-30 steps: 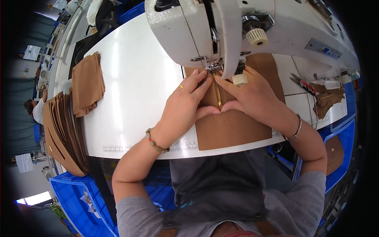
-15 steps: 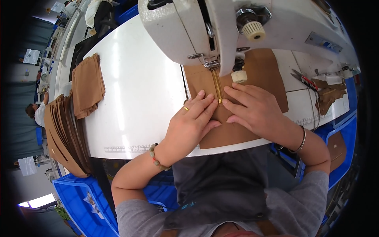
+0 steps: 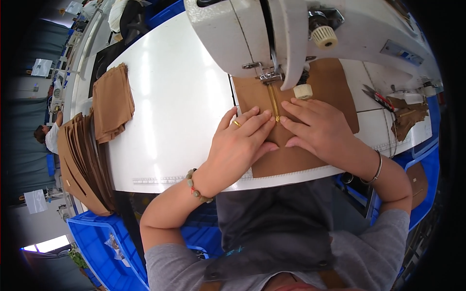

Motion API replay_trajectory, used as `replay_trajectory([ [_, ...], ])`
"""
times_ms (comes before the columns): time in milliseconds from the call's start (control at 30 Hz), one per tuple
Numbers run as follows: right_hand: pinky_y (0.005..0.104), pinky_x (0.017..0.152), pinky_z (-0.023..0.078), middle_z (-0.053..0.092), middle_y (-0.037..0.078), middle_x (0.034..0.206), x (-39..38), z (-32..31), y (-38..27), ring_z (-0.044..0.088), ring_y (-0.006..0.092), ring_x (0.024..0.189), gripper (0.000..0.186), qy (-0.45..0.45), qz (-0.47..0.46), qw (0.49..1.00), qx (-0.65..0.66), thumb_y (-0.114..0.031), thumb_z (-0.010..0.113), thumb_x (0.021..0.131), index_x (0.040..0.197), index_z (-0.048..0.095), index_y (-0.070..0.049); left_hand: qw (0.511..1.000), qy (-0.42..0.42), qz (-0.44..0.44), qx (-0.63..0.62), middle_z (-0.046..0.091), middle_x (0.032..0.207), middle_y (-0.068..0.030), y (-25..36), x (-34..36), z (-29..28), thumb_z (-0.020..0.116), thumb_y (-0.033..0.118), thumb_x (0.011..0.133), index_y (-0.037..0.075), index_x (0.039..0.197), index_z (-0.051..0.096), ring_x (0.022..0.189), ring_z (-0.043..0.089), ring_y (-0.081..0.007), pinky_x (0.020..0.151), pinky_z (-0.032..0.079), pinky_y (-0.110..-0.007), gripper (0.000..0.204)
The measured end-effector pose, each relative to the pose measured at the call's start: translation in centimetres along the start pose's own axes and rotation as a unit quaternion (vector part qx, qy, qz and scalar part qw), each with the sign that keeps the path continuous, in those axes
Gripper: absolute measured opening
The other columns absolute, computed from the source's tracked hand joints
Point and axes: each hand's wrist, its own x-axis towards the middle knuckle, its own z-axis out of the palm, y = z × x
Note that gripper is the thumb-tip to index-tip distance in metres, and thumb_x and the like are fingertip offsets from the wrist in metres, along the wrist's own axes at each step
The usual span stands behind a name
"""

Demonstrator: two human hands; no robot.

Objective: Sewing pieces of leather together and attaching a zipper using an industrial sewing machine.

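A brown fabric piece [image 3: 286, 162] lies flat on the white table, its far part under the white sewing machine [image 3: 233, 34]. A gold-toothed zipper [image 3: 274, 99] runs down it from the metal presser foot [image 3: 270, 76]. The zipper's near end lies between my fingertips. To its left, my left hand [image 3: 240, 138] rests on the fabric, fingers stretched out. My right hand [image 3: 323, 128] lies opposite, fingers spread, pressing the piece from the right. Both hands are open and grip nothing. The needle point cannot be made out.
Stacked brown pieces [image 3: 112, 104] lie at the table's left, beside a larger hanging bundle [image 3: 80, 165]. Red-handled scissors [image 3: 378, 97] and brown scraps [image 3: 409, 119] lie at the right. A blue bin [image 3: 104, 242] stands lower left, with another blue bin [image 3: 429, 194] at right.
The fabric and zipper have slid slightly away from me under the presser foot, and both hands went with them. A ruler strip now shows along the fabric's near edge. The view has shifted a little.
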Motion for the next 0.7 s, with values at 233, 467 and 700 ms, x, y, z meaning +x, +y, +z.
replay_trajectory([
  [233,0.0443,0.103,0.053,0.071,0.012,0.118,1.8,0.2,1.5,0.068,0.0295,0.115,0.049,0.008,0.002,1.000,0.003,-0.033,0.083,0.076,0.116,0.073,-0.006,1.000,0.012,-0.009,0.020,0.070,0.136,-0.0036,-1.8,1.6,0.5,0.082,0.036,0.084,0.011,0.130,0.073,0.133,0.062,-0.0244,0.116,0.042,-0.051,0.053],
  [467,0.0430,0.097,0.053,0.069,0.010,0.095,2.8,0.9,2.8,0.068,0.0288,0.102,0.039,0.020,0.032,0.999,0.003,-0.037,0.083,0.076,0.100,0.074,-0.007,0.999,0.033,-0.013,0.024,0.071,0.135,-0.0042,-3.4,2.8,0.8,0.081,0.036,0.085,0.008,0.130,0.073,0.128,0.064,-0.0253,0.113,0.045,-0.047,0.053],
  [700,0.0459,0.104,0.051,0.070,0.009,0.104,3.1,1.2,2.8,0.067,0.0296,0.098,0.040,0.040,0.009,0.998,-0.038,-0.037,0.082,0.080,0.103,0.073,-0.006,0.999,0.044,-0.023,-0.019,0.069,0.133,-0.0096,-3.5,3.2,0.9,0.077,0.032,0.090,0.005,0.128,0.073,0.132,0.062,-0.0297,0.111,0.047,-0.048,0.046],
])
